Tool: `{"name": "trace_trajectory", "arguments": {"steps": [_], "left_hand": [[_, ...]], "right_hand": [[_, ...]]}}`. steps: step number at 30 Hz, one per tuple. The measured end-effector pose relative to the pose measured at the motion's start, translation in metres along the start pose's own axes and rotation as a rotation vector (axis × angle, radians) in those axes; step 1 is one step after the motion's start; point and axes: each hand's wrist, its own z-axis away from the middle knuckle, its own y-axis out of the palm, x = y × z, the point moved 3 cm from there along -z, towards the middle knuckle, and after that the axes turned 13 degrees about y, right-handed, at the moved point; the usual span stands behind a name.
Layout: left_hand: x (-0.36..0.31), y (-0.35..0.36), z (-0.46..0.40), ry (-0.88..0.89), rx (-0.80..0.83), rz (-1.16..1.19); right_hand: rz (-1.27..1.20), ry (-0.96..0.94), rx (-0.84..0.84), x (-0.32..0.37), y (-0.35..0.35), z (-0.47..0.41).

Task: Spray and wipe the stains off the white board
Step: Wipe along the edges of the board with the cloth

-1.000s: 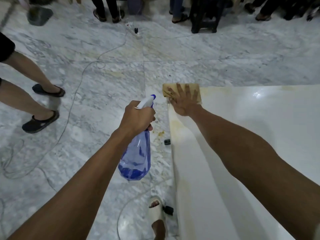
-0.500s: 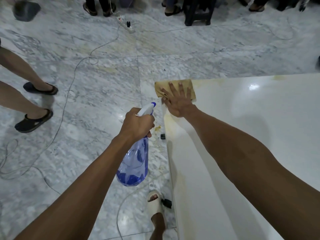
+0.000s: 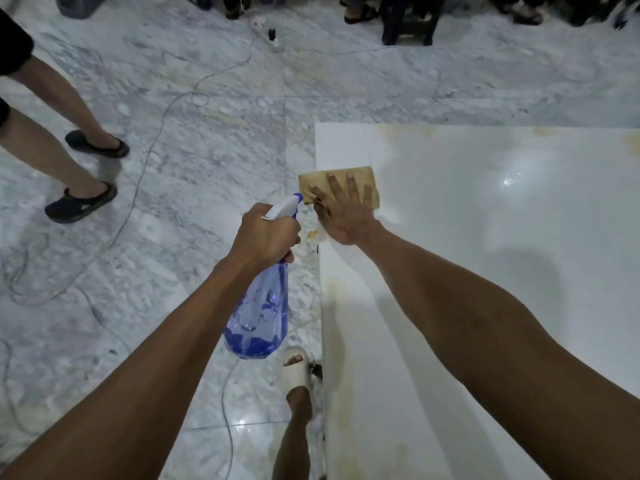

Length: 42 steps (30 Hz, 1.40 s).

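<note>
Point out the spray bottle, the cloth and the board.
spray bottle (image 3: 260,317): head view, on its clear blue body below the left hand.
cloth (image 3: 318,183): head view, on the bare tan part left of the fingers.
board (image 3: 502,244): head view, on its bare glossy white surface.

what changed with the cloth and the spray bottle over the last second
The right hand has slid the tan folded cloth from the far left corner of the glossy white board back along its left edge toward the person. The left hand still grips the translucent blue spray bottle over the floor. Nothing was released.
</note>
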Motion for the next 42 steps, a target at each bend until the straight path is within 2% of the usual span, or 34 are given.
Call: {"name": "trace_trajectory", "arguments": {"steps": [7,21,25,29,35,42], "left_hand": [[0.022,0.013,0.101,-0.033,-0.044,0.038],[0.059,0.015,0.246,-0.027,-0.056,0.076],[0.07,0.013,0.282,-0.018,-0.04,0.026],[0.079,0.013,0.328,-0.004,-0.03,0.023],[0.095,0.018,0.392,0.001,0.003,0.019],[0.102,0.028,0.448,0.024,0.017,0.001]], "right_hand": [[0.014,-0.077,-0.034,0.0,0.013,0.096],[-0.021,-0.059,-0.121,0.004,0.034,0.259],[0.022,-0.003,-0.112,0.002,0.046,0.3],[0.028,-0.045,-0.067,0.003,0.052,0.357],[0.079,0.029,-0.099,0.003,0.058,0.432],[-0.056,0.097,0.198,0.004,0.059,0.5]]}}
